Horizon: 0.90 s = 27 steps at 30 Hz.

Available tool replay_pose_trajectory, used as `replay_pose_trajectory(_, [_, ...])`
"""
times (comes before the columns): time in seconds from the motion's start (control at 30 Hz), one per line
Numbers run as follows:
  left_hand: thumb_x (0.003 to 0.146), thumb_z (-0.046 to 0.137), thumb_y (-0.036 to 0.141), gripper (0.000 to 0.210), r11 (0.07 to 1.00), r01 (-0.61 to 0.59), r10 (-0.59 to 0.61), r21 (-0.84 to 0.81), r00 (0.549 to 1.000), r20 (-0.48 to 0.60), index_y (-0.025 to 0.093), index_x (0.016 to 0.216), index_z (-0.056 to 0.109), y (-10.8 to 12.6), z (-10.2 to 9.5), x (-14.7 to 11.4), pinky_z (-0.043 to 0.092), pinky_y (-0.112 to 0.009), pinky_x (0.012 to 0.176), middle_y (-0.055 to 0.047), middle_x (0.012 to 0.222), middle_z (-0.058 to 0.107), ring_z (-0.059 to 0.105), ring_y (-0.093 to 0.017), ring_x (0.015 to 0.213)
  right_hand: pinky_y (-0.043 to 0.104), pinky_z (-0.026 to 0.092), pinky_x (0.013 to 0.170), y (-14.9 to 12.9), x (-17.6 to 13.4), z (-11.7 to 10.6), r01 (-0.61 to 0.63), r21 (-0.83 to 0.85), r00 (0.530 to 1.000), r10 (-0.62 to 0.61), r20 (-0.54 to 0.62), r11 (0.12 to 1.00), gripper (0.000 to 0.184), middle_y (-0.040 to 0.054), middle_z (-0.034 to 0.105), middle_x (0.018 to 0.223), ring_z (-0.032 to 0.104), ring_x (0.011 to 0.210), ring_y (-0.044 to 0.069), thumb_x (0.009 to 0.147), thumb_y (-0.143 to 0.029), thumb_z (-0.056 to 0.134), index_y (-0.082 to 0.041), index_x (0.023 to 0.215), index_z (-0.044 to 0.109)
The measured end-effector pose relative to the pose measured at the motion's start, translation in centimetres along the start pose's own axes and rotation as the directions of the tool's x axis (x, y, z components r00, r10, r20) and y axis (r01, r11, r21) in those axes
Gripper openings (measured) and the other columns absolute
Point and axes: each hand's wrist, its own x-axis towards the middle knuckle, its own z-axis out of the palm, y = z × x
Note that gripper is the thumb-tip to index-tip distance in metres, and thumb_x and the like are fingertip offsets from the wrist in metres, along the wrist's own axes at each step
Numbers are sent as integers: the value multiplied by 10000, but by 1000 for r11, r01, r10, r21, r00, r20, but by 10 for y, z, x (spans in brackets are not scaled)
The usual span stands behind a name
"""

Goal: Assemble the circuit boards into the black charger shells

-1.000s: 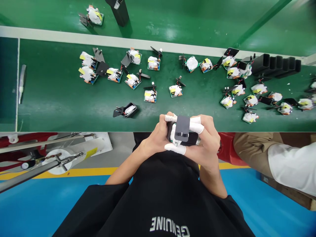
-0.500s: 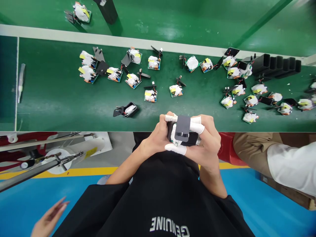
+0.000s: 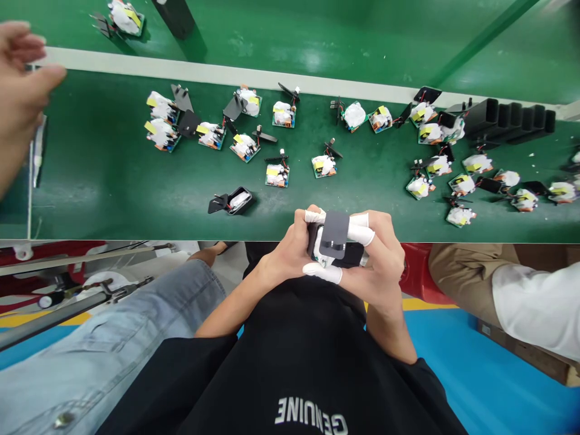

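Observation:
Just over the table's near edge, my left hand (image 3: 291, 246) is closed around one end of a black adapter case (image 3: 353, 256). My right hand (image 3: 378, 257) grips the other end, its thumb below and its fingers above. White finger cots cover fingertips on both hands. A white-coated circuit board (image 3: 319, 249) shows at the case, partly covered by a flat black plug cover (image 3: 335, 231) with metal pins. How deep the board sits is hidden by my fingers. Nearby on the table lies another black case (image 3: 242, 205) with a white-coated board inside and its plug cover (image 3: 219, 203) hanging out.
Several white-coated circuit boards (image 3: 277, 175) with plug covers lie across the green table (image 3: 113, 199). Black empty cases (image 3: 507, 121) stand in a row at the right. A co-worker's hand (image 3: 20, 96) reaches in at left; another person's leg (image 3: 457, 272) is at right.
A co-worker in jeans has come in on the left, with a hand now above the table's left end. My hands and the adapter case have hardly moved.

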Motion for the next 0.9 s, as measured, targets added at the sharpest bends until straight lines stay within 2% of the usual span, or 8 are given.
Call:
replay_pose_trajectory(0.1, [851,933,525,703,1000,10,-10,16,1000,-22,301,1217,376,-3,1,-1,458,-249,616,-14,1141,499,499,-111,784,482,570,769,2,-2,-3,22,71,998,-17,-68,997,608,49,694,986,666,864,283,831,-540,992,-317,1312,694])
replay_pose_trajectory(0.2, [866,931,425,674,998,43,-43,44,999,-12,311,1221,369,-1,0,-3,503,-274,673,-10,1140,496,499,-124,812,501,570,742,4,-5,-8,14,165,992,7,-126,986,654,47,695,980,664,852,300,797,-578,1002,-339,1332,712])
replay_pose_trajectory(0.3, [880,926,379,670,999,19,-18,48,1000,-18,317,1232,359,2,-1,-2,510,-275,682,-5,1131,504,501,-124,802,505,580,713,5,-6,-11,-79,221,991,100,-84,972,603,35,698,989,662,843,304,767,-591,1013,-377,1255,732])
replay_pose_trajectory(0.43, [884,940,423,699,996,-54,55,68,998,-9,308,1274,371,6,-1,1,514,-265,683,-3,1120,500,525,-124,812,504,584,710,3,-6,-10,-115,278,992,126,-21,954,577,43,700,1009,659,842,297,764,-532,1021,-363,1239,740])
replay_pose_trajectory(0.6, [911,917,386,651,991,-121,122,56,992,-9,296,1295,399,9,0,5,510,-256,665,9,1098,473,521,-118,815,508,561,737,0,-1,-8,-82,246,996,90,-23,966,587,29,695,987,652,823,293,796,-555,997,-387,1293,733])
replay_pose_trajectory(0.73, [903,919,464,661,991,-123,124,46,992,-23,301,1289,408,8,1,5,488,-260,611,2,1093,478,497,-119,774,496,574,755,-3,2,-8,-28,202,999,32,-16,979,605,43,700,983,675,864,290,790,-479,1029,-323,1281,712])
replay_pose_trajectory(0.9, [884,914,513,705,988,-145,146,45,989,-37,303,1332,413,3,3,2,548,-314,643,-20,1102,505,557,-153,808,487,589,762,-7,0,-7,-10,133,1000,14,-28,991,609,38,696,968,678,859,281,806,-515,1017,-319,1276,681])
